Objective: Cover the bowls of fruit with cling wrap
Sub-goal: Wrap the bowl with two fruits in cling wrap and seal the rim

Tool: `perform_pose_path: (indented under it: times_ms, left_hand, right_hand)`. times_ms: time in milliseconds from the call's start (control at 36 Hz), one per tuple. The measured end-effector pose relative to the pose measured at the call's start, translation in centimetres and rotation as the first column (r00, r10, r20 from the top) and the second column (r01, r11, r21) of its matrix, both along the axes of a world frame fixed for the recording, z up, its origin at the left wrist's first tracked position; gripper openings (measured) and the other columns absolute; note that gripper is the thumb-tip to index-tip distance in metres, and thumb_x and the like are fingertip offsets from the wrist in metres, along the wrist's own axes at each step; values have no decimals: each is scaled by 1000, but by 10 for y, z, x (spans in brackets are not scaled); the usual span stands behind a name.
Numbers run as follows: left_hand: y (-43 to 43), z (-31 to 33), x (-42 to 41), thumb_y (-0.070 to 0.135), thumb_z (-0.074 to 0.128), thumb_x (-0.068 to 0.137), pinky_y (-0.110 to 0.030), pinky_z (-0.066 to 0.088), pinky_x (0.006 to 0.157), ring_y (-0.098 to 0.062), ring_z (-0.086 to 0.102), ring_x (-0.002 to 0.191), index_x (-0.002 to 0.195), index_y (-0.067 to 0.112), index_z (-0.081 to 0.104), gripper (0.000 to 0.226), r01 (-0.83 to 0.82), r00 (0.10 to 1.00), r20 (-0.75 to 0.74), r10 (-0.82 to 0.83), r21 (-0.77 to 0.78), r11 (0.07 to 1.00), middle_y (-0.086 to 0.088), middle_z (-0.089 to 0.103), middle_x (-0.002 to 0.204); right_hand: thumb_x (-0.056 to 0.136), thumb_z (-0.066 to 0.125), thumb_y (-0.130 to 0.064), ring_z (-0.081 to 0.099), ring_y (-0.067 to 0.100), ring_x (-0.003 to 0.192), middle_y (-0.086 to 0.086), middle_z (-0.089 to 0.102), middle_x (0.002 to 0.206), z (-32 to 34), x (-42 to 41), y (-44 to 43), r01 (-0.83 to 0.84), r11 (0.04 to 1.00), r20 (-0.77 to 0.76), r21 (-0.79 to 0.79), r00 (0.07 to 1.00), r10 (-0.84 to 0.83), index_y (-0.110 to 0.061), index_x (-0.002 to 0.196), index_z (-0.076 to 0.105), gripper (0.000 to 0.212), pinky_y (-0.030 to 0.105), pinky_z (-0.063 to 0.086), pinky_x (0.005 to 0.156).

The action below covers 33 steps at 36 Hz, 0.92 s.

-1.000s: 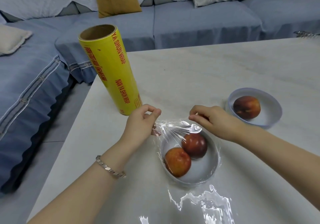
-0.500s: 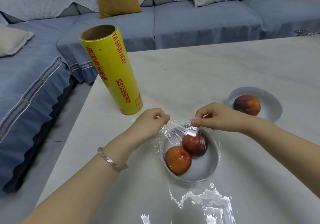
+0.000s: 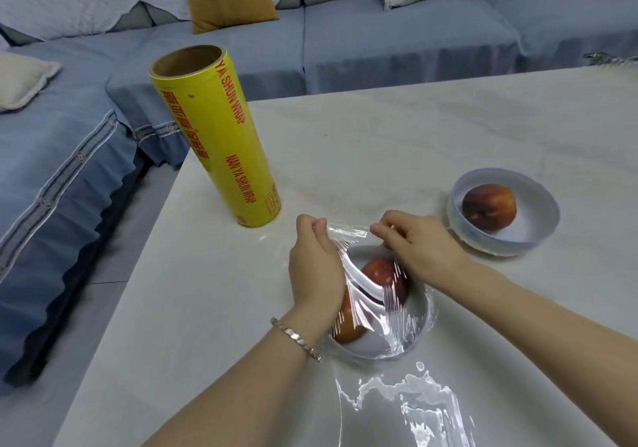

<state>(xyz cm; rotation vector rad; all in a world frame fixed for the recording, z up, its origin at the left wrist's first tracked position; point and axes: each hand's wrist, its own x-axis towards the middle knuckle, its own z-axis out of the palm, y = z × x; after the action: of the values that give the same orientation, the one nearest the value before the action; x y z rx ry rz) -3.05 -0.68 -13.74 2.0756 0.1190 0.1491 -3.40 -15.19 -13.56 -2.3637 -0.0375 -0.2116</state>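
Observation:
A white bowl (image 3: 419, 329) with two red-orange fruits (image 3: 386, 279) sits near the table's front. A clear sheet of cling wrap (image 3: 374, 305) lies stretched over part of it. My left hand (image 3: 316, 267) and my right hand (image 3: 417, 244) both pinch the wrap's far edge, close together above the bowl's far rim. The left hand hides part of the nearer fruit. A second white bowl (image 3: 538, 236) with one fruit (image 3: 488, 206) stands uncovered to the right. The yellow cling wrap roll (image 3: 215, 142) stands upright to the left.
A crumpled piece of clear wrap (image 3: 414, 405) lies on the pale table (image 3: 397, 142) in front of the bowl. A blue sofa (image 3: 379, 42) with cushions runs along the far and left sides. The table's left edge is near the roll.
Both hands have lifted the wrap's far edge and drawn it toward me, over the bowl. The left hand now covers part of the near fruit.

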Motion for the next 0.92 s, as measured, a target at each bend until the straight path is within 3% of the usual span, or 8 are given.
perform_pose_path:
  times_ms: [83, 167, 222, 333, 472, 639, 806, 917]
  left_hand:
    - [-1, 0, 1, 27, 33, 101, -27, 42, 60, -17, 65, 74, 87, 19, 38, 17, -52, 999, -3, 52, -62, 997, -10, 67, 78]
    - [-3, 10, 3, 20, 35, 101, -6, 38, 50, 12, 55, 54, 90, 9, 39, 16, -75, 997, 1, 75, -103, 992, 0, 55, 67]
    - [-3, 13, 4, 17, 34, 101, -3, 36, 48, 11, 52, 50, 90, 6, 38, 16, -61, 998, -7, 61, -91, 994, 4, 48, 64]
    - [-1, 9, 8, 21, 30, 102, -4, 39, 46, -12, 63, 60, 91, 10, 36, 17, -69, 997, -41, 63, -139, 988, -10, 63, 80]
    - [2, 5, 16, 17, 31, 102, -10, 44, 42, -30, 68, 72, 91, 11, 38, 15, -102, 987, -140, 76, -189, 977, -16, 62, 101]
    - [3, 0, 22, 17, 32, 102, -11, 44, 41, -18, 67, 56, 96, 8, 42, 15, -165, 967, -227, 115, -213, 963, -15, 68, 76]
    - [7, -8, 34, 6, 37, 99, -20, 51, 43, -26, 65, 64, 118, -3, 45, 22, -242, 882, -464, 82, -296, 924, -20, 67, 103]
    - [11, -13, 40, 7, 41, 98, -40, 58, 76, -27, 67, 73, 122, -7, 49, 29, -319, 778, -628, 37, -344, 883, -16, 71, 75]
  right_hand:
    - [92, 50, -36, 60, 32, 77, 15, 67, 71, -4, 1, 2, 44, 999, 35, -16, 998, -44, -11, 79, 59, 29, 37, 43, 71]
    - [92, 49, -38, 59, 35, 76, 15, 67, 70, -7, 3, 3, 80, 996, 50, -27, 996, -78, -8, 81, 58, 33, 39, 45, 71]
    - [92, 48, -38, 58, 35, 77, 15, 67, 71, -9, 3, 3, 96, 995, 54, -35, 994, -94, -8, 83, 59, 33, 38, 44, 69]
    - [92, 47, -39, 58, 35, 78, 15, 67, 72, -12, 2, 4, 120, 991, 79, -62, 990, -115, -10, 87, 60, 32, 35, 36, 64]
    - [92, 49, -39, 57, 37, 75, 14, 61, 64, -14, 5, 4, 136, 989, 56, -57, 990, -133, -10, 87, 61, 32, 35, 36, 65]
    - [91, 51, -38, 52, 30, 70, -8, 40, 49, -22, 5, 2, 149, 988, 8, -34, 989, -148, -14, 85, 64, 27, 30, 26, 61]
    - [89, 55, -38, 49, 20, 67, -6, 50, 56, -20, 10, -1, 159, 986, -153, 41, 977, -151, -21, 73, 59, 24, 28, 31, 64]
    - [86, 61, -35, 46, 8, 54, -5, 52, 56, -19, 17, -5, 144, 979, -342, 143, 936, -88, -20, 57, 56, 33, 19, 34, 54]
